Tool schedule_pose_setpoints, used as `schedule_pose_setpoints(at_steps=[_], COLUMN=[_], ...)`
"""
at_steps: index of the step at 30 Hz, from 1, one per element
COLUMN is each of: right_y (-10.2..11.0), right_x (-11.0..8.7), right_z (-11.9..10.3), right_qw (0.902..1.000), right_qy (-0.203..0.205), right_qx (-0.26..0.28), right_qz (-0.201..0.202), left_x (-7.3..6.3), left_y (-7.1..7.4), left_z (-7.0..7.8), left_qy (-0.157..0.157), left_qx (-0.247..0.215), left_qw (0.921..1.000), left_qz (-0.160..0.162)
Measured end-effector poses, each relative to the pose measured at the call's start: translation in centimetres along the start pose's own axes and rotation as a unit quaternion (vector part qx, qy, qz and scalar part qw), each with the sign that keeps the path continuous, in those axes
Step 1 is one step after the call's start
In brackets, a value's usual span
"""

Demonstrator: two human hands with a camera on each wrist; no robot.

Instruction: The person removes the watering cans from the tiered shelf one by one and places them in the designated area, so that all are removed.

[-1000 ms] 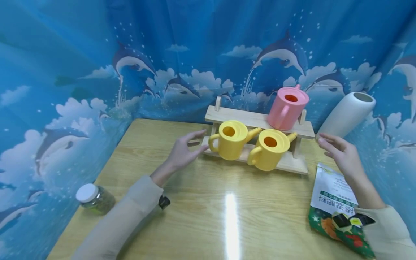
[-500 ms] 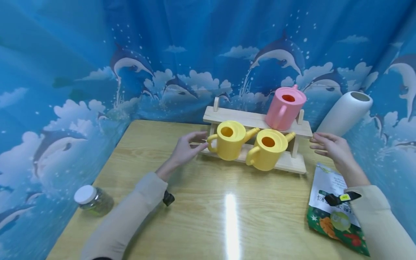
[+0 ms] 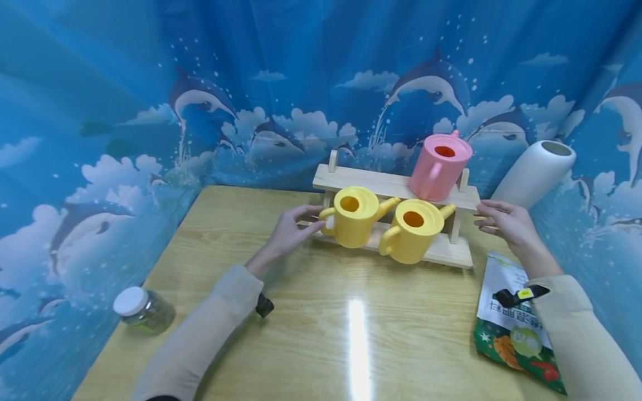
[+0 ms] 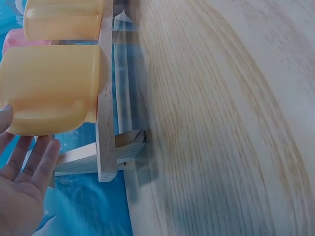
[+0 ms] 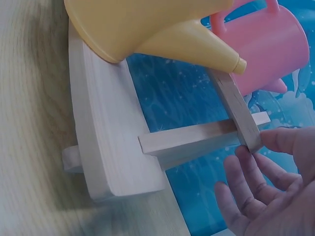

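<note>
A two-tier wooden shelf (image 3: 446,249) holds two yellow watering cans, the left one (image 3: 357,223) and the right one (image 3: 412,236), on its lower board. On the upper board stands a pink watering can (image 3: 435,172). My left hand (image 3: 295,227) is at the shelf's left end, fingers extended beside the left can's handle; its thumb is near that handle, and whether it touches is unclear. My right hand (image 3: 509,223) pinches the right end of the upper board (image 5: 241,118) between thumb and fingertips, below the pink can.
A white vase (image 3: 534,175) leans behind the right hand. A printed fertilizer bag (image 3: 516,328) lies under the right forearm. At the table's left edge is a clear jar with a white lid (image 3: 145,309). A dolphin-print curtain (image 3: 281,83) hangs behind the table (image 3: 301,328).
Both hands have moved inward to the shelf's ends; the right hand came left onto the upper board's end, the left hand slightly right toward the can's handle. Shelf and cans look unmoved.
</note>
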State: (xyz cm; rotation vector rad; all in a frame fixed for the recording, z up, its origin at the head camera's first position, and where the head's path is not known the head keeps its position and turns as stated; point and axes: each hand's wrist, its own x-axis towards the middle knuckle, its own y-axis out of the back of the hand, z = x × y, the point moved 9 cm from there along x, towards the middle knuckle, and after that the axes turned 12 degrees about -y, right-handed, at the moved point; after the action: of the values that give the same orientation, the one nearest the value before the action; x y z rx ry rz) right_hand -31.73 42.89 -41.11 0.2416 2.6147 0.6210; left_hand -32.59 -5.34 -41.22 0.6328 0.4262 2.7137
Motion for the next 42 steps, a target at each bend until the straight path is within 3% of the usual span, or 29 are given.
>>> schedule_pose_setpoints(at_steps=[14, 19, 22, 27, 34, 42], right_y=[-0.2, -0.2, -0.2, -0.2, -0.1, 0.1], right_x=[0.3, 0.3, 0.2, 0.1, 0.1, 0.1], right_z=[-0.8, -0.8, -0.8, -0.7, -0.4, -0.2], right_qw=[0.9994, 0.9993, 0.9993, 0.9994, 0.9994, 0.9995], right_qy=[-0.011, -0.013, -0.014, -0.014, -0.013, -0.011], right_qx=[-0.031, -0.034, -0.034, -0.029, -0.022, -0.022], right_qz=[-0.015, -0.01, -0.01, -0.013, -0.021, -0.018], left_x=[0.6, 0.1, -0.7, -2.4, -4.9, -6.5], left_y=[-0.1, 0.6, 1.2, 2.6, 5.5, 9.7], left_z=[0.3, 0.3, 0.3, 0.5, 1.1, 2.9], left_qy=[0.006, 0.026, 0.044, 0.067, 0.085, 0.063], left_qx=[0.045, 0.061, 0.048, 0.006, 0.011, 0.014], left_qw=[0.9989, 0.9977, 0.9977, 0.9966, 0.992, 0.9841], left_qz=[-0.007, 0.01, 0.022, 0.047, 0.093, 0.166])
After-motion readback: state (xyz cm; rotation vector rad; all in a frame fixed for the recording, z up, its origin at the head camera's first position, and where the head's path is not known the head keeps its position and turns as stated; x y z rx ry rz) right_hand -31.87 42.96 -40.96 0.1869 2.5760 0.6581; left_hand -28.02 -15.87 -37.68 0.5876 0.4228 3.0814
